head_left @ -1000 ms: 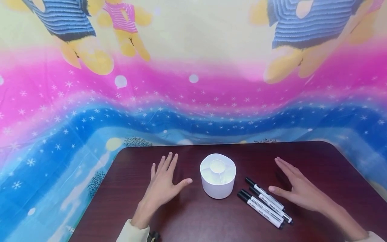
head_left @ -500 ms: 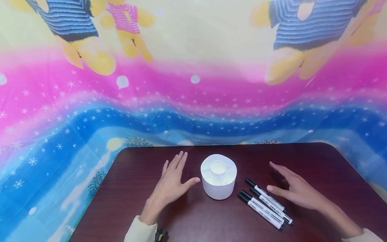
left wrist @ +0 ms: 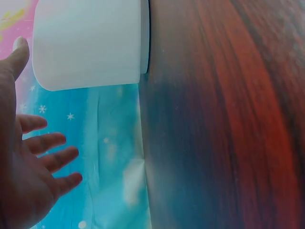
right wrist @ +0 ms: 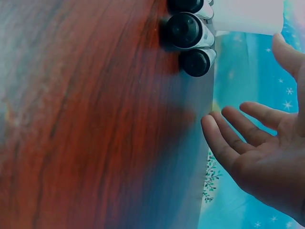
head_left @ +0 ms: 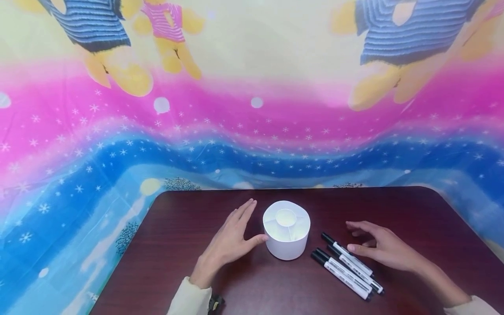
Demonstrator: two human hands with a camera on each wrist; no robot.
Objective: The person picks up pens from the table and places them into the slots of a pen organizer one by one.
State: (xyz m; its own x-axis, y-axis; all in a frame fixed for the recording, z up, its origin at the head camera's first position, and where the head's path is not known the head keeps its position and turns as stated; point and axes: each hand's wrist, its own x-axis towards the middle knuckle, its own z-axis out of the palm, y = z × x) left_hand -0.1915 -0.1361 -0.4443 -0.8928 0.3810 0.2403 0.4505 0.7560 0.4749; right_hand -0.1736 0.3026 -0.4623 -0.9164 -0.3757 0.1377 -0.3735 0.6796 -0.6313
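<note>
A white round desk organizer (head_left: pixel 286 249) with a central ring and divided compartments stands upright on the table. My left hand (head_left: pixel 232 238) is beside its left side, fingers extended and thumb tip right at the wall in the head view. In the left wrist view the organizer (left wrist: pixel 90 47) rises past the spread thumb and fingers. Several markers (head_left: pixel 348 273) with black caps and white barrels lie side by side to the organizer's right. Over their right side hovers my right hand (head_left: pixel 390 249), fingers loosely bent and holding nothing. From the right wrist view, the black marker ends (right wrist: pixel 183 31) face the camera.
The dark red-brown wooden table (head_left: pixel 252 288) has rounded far corners. Behind it hangs a colourful cloth (head_left: pixel 252 122) printed with bears and snowflakes, reaching down past the table's left and right edges. A dark band (head_left: pixel 215 302) shows at the left sleeve.
My left hand has moved right, up to the organizer. My right hand has come slightly left and lower, its fingers bending more. Organizer and markers keep their places on the table.
</note>
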